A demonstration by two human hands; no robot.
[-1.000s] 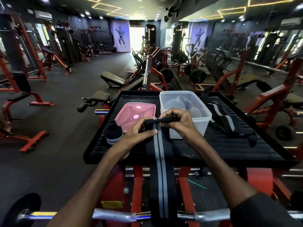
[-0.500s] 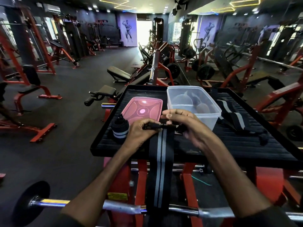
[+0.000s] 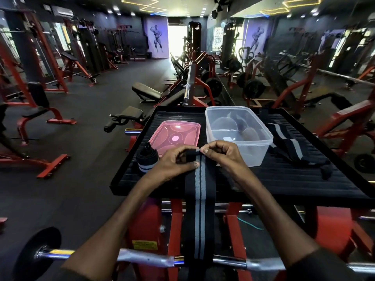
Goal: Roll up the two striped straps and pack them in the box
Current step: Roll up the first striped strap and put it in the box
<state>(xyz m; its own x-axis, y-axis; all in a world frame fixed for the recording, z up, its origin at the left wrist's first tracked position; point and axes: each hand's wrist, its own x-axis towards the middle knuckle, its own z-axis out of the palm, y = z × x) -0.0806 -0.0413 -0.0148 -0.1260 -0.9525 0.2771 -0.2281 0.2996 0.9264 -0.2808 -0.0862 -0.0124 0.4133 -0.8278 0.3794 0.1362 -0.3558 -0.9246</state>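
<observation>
item: strap in hand [image 3: 199, 189], black with two grey stripes. position: far end on the counter [image 3: 284, 179], just before the box [image 3: 263, 147]; the rest runs straight back toward the person, drops over the counter's near edge and hangs across the barbell [image 3: 142, 258].

long axis: away from and toward the body, on the midline between the two arms. the free length lies on the near side of the fingers, so by my reading the roll has to travel toward the person.

left hand [image 3: 174, 162]: fingers curled over the folded end, thumb pressed on the strap's left edge.
right hand [image 3: 222, 156]: thumb and forefinger pinch the same end from the right. both hands meet at the fold, neither clearly nearer.

box: clear, open, just behind the right hand, a short lift from the fold.

other stock: rolled strap [image 3: 146, 162] standing on the counter just left of the left hand; loose strap [image 3: 288, 142] lying unrolled right of the box; pink lid [image 3: 175, 134] flat beside the box on the left.

status, judged: first turns of the roll only; most of the length unrolled.
</observation>
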